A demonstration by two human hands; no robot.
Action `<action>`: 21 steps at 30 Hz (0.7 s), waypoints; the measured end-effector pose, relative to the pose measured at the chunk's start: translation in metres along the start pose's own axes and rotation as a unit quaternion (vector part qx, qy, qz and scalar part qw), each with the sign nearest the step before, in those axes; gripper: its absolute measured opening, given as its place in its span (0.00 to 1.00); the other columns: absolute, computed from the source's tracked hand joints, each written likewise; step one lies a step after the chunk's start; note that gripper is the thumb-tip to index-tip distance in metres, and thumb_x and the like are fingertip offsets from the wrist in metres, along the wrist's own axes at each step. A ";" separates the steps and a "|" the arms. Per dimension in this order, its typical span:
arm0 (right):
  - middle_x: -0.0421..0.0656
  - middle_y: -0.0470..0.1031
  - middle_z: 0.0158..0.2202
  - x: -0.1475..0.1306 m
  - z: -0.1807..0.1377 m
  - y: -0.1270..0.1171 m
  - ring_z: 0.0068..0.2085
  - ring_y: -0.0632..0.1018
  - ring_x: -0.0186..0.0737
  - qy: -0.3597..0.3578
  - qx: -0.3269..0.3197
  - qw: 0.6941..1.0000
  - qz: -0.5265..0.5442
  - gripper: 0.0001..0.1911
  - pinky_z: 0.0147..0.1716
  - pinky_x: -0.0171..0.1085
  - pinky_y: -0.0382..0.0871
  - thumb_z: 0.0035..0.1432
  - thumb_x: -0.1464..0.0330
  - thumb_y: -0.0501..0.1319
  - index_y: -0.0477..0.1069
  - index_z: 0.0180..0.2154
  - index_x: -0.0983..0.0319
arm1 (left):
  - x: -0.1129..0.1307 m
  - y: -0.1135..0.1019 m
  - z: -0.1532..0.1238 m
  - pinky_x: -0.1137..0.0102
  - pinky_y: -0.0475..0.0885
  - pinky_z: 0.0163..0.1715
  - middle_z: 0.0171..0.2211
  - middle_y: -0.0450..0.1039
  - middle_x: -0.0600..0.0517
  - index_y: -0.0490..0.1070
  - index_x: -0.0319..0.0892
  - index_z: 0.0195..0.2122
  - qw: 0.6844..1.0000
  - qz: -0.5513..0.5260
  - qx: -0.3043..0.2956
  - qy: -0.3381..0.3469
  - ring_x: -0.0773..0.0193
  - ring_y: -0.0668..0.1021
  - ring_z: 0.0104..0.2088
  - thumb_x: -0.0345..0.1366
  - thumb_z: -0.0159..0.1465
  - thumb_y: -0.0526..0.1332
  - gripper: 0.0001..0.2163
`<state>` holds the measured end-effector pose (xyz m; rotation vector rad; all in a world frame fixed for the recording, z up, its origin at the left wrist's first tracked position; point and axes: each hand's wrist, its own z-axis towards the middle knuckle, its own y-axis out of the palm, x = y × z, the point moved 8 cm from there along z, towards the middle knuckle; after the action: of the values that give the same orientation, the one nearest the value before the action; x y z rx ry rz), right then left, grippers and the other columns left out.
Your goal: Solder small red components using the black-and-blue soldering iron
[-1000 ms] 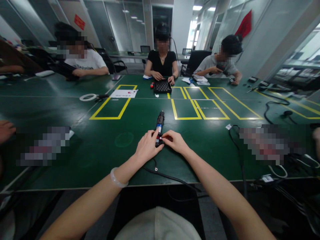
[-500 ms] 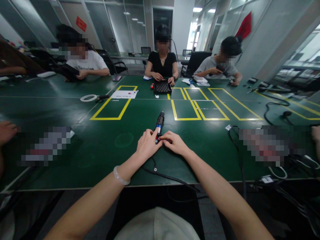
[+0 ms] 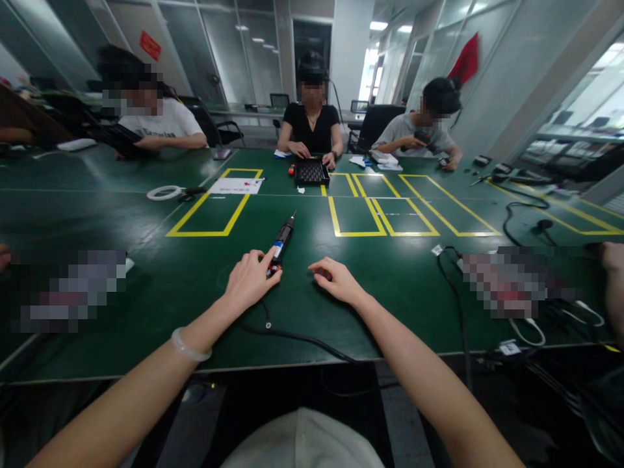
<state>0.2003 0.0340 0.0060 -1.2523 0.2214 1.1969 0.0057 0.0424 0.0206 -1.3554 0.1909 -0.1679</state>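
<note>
My left hand (image 3: 247, 279) is closed around the rear of a black electric screwdriver (image 3: 285, 235) with a blue-and-white label. Its bit points away from me, up and slightly right. A little red shows on the tool by my thumb. From under this hand a black cord (image 3: 302, 336) runs right to the table's front edge, and a small metal ring (image 3: 268, 325) sits on a thin lead. My right hand (image 3: 340, 281) rests on the table to the right, apart from the tool. Its fingers are curled over something dark and reddish, mostly hidden.
The green table (image 3: 292, 351) carries yellow tape rectangles (image 3: 199, 233). Across it, a person handles a black tray (image 3: 312, 171); two others sit either side. A white sheet (image 3: 237, 186) and coiled white cable (image 3: 169, 193) lie left. Blurred items and black cables (image 3: 453, 286) lie right.
My left hand has moved left with the electric screwdriver, which now tilts more to the right. My right hand has parted from it and stays near its former place.
</note>
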 end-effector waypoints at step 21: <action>0.42 0.73 0.36 0.005 0.002 0.008 0.34 0.72 0.34 0.009 0.000 1.000 -0.007 0.13 0.35 0.34 0.66 0.59 0.73 0.57 0.71 0.46 0.61 | -0.236 0.008 0.032 0.68 0.60 0.43 0.51 0.69 0.36 0.58 0.32 0.61 0.975 0.133 -0.119 -0.133 0.55 0.70 0.43 0.47 0.68 0.48 0.27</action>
<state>0.1948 0.0373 -0.0016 -1.2629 0.2257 1.1747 -0.2160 0.1287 0.0289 -1.5589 0.1687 0.2675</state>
